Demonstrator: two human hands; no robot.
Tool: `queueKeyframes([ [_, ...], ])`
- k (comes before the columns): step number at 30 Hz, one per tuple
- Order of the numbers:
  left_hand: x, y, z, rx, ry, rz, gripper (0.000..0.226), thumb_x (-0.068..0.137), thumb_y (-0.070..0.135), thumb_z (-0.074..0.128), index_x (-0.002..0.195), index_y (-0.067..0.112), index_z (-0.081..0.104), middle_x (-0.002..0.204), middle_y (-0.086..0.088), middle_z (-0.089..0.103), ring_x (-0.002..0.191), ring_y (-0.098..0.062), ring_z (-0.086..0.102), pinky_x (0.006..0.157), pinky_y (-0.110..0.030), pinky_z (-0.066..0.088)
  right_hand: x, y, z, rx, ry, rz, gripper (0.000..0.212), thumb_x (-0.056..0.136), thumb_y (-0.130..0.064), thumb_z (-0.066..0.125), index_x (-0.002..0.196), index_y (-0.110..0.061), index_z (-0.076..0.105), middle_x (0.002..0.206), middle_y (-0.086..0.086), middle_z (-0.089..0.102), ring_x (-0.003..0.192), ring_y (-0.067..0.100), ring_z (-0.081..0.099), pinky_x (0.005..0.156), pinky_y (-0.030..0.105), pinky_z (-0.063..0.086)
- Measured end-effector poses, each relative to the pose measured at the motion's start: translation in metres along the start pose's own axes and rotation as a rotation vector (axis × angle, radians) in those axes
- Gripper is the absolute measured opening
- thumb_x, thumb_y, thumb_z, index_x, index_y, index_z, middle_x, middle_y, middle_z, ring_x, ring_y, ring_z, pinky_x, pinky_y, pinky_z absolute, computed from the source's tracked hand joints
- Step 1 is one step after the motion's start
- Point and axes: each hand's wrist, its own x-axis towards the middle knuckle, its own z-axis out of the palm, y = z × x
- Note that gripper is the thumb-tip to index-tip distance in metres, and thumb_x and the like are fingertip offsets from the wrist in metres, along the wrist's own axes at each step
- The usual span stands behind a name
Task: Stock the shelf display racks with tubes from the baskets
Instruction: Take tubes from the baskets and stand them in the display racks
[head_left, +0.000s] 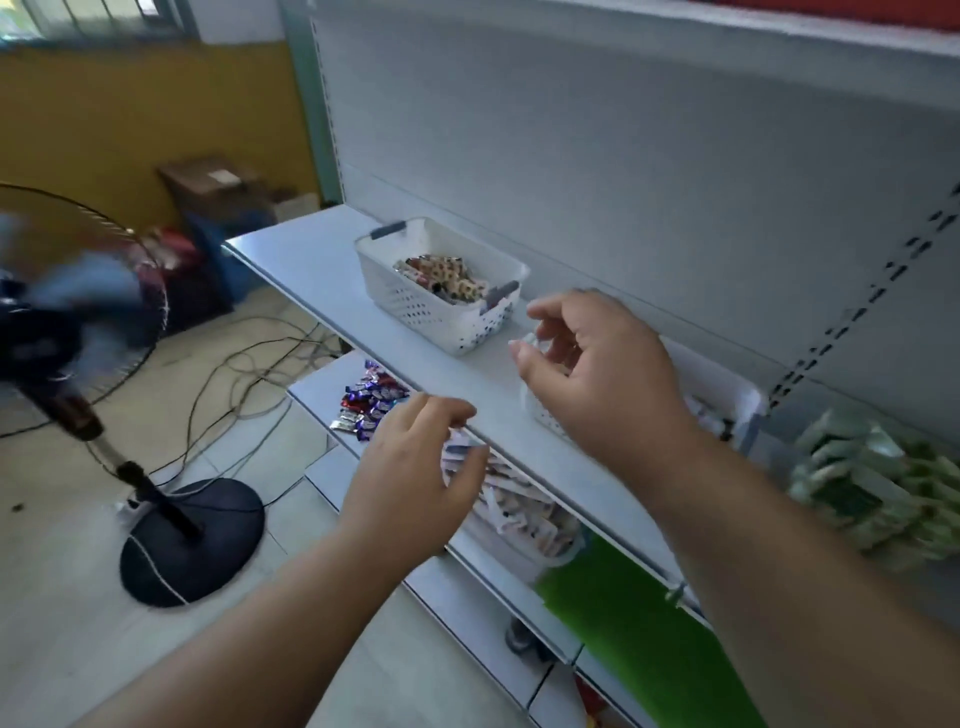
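Where hands (415, 467) hover: shelf edge (498, 441).

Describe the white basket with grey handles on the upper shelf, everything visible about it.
The white basket looks like moulded plastic: a rectangular tub with rounded corners, side walls pierced by rows of small holes, and a grey handle at each short end. It sits upright and angled on the pale shelf, close to the back panel. Inside lies a loose pile of small patterned packets, well below the rim. Neither hand touches it; the right hand hovers just beside its near end.
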Motion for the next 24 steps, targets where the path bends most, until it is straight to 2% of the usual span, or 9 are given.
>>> queueKeyframes([
  [6, 0.065, -0.059, -0.049, 0.011, -0.021, 0.032, 0.031, 0.085, 0.036, 0.059, 0.113, 0.023, 0.058, 0.101, 0.014, 0.054, 0.096, -0.006, 0.051, 0.085, -0.024, 0.042, 0.075, -0.02, 0.06, -0.068, -0.004, 0.044, 0.024, 0.086, -0.033, 0.068, 0.106, -0.02, 0.064, 0.091, -0.006, 0.06, 0.077, 0.009, 0.057, 0.073, 0.031, 0.051],
  [9, 0.097, -0.082, -0.049, -0.015, -0.03, 0.026, 0.031, 0.086, 0.035, 0.06, 0.115, 0.024, 0.058, 0.102, 0.017, 0.052, 0.097, -0.004, 0.05, 0.085, -0.022, 0.04, 0.11, -0.008, 0.075, -0.151, -0.013, 0.066, 0.025, 0.086, -0.034, 0.068, 0.105, -0.019, 0.064, 0.091, -0.004, 0.061, 0.078, 0.012, 0.058, 0.072, 0.033, 0.052],
  [12, 0.132, -0.103, -0.042, -0.028, -0.028, 0.013, 0.031, 0.087, 0.037, 0.059, 0.116, 0.027, 0.056, 0.104, 0.02, 0.049, 0.098, -0.003, 0.051, 0.084, -0.021, 0.041, 0.149, 0.018, 0.096, -0.188, -0.031, 0.067, 0.024, 0.084, -0.032, 0.071, 0.102, -0.017, 0.065, 0.091, -0.002, 0.061, 0.076, 0.013, 0.059, 0.07, 0.028, 0.052],
  [17, 0.184, -0.127, -0.044, -0.007, -0.032, 0.018, 0.031, 0.088, 0.04, 0.056, 0.118, 0.029, 0.054, 0.105, 0.023, 0.046, 0.1, -0.001, 0.049, 0.088, -0.023, 0.044, 0.215, 0.067, 0.145, -0.283, -0.26, 0.176, 0.028, 0.083, -0.033, 0.07, 0.107, -0.019, 0.064, 0.096, 0.002, 0.061, 0.083, 0.019, 0.058, 0.073, 0.026, 0.045],
  [20, 0.213, -0.143, -0.049, -0.032, -0.045, 0.03, 0.03, 0.089, 0.04, 0.056, 0.117, 0.03, 0.053, 0.107, 0.019, 0.049, 0.102, -0.006, 0.052, 0.089, -0.031, 0.049, 0.241, 0.088, 0.177, -0.412, -0.458, 0.253, 0.025, 0.084, -0.032, 0.067, 0.106, -0.02, 0.063, 0.101, 0.003, 0.062, 0.086, 0.022, 0.059, 0.074, 0.029, 0.047],
  [23, 0.242, -0.159, -0.047, -0.076, -0.054, 0.082, 0.029, 0.089, 0.038, 0.056, 0.116, 0.028, 0.054, 0.109, 0.014, 0.053, 0.1, -0.009, 0.053, 0.088, -0.035, 0.05, 0.254, 0.105, 0.201, -0.552, -0.584, 0.331, 0.007, 0.084, -0.023, 0.061, 0.089, -0.029, 0.057, 0.092, -0.002, 0.061, 0.077, 0.019, 0.058, 0.074, 0.036, 0.053],
  [24, 0.252, -0.165, -0.045, -0.088, -0.064, 0.112, 0.029, 0.089, 0.038, 0.055, 0.116, 0.027, 0.055, 0.109, 0.013, 0.054, 0.099, -0.009, 0.054, 0.087, -0.035, 0.05, 0.256, 0.11, 0.207, -0.6, -0.6, 0.362, 0.011, 0.083, -0.019, 0.057, 0.082, -0.03, 0.053, 0.087, -0.004, 0.06, 0.073, 0.017, 0.058, 0.073, 0.039, 0.054],
])
